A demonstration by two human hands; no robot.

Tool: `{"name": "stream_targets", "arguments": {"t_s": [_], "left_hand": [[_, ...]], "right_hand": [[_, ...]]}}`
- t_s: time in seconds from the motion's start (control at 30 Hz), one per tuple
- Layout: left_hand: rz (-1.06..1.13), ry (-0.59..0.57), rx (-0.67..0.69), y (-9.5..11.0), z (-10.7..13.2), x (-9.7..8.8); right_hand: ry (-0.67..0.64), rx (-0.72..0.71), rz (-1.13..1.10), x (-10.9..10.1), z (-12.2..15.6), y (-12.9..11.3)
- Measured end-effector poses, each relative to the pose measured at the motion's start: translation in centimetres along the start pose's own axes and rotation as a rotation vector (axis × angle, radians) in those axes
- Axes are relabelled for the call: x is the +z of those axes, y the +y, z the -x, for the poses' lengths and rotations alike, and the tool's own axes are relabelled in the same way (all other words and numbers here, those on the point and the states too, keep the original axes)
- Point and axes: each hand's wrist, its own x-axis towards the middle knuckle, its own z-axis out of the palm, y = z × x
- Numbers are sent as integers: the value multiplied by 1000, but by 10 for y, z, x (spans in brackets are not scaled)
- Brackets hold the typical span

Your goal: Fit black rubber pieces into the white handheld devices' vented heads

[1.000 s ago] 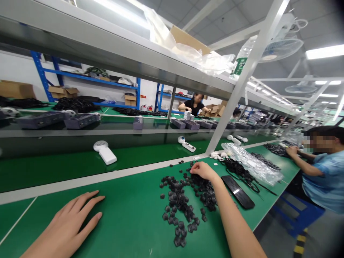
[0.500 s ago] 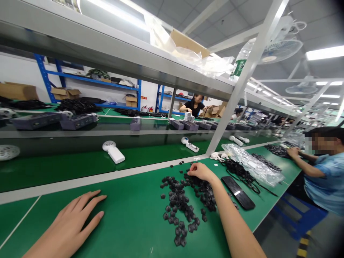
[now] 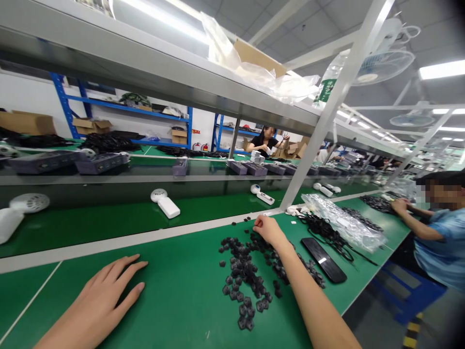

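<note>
My left hand [image 3: 103,298] lies flat on the green table [image 3: 174,295] at the lower left, fingers stretched out, holding nothing. My right hand [image 3: 268,229] reaches across to the far edge of a heap of small black parts [image 3: 250,276], with its fingers curled down onto them. Whether a part is between the fingers is hidden. A black flat phone-like slab [image 3: 324,260] lies just right of the heap. Beyond it sit a tangle of black cords [image 3: 321,229] and a clear plastic bag [image 3: 345,223].
White handheld fans [image 3: 165,202] [image 3: 262,194] [image 3: 18,211] ride the green conveyor belt behind the table. A slanted white post [image 3: 319,135] rises from the table's far edge. A co-worker in a blue shirt [image 3: 441,242] works at the right, another person [image 3: 267,140] at the back.
The fans on the belt have drifted right, and a new one has come in at the left. My right hand has shifted slightly along the heap's far edge. My left hand stays put.
</note>
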Motion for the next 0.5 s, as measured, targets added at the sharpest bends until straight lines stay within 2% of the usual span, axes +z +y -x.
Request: {"name": "stream_targets", "arguments": {"t_s": [0.1,0.2,0.33,0.5], "left_hand": [[-3,7,12,-2,-1,2],[1,-20,6,-5,-2,2],[2,-45,5,-9,-2,1],[-10,-29,12,-5,0,0]], "right_hand": [[-47,-62,-55,-6,9,-11],[-126,-95,-74,-22,20,-11],[-260,-38,-46,-37,28,0],[-326,40,-7,-34,25,5]]}}
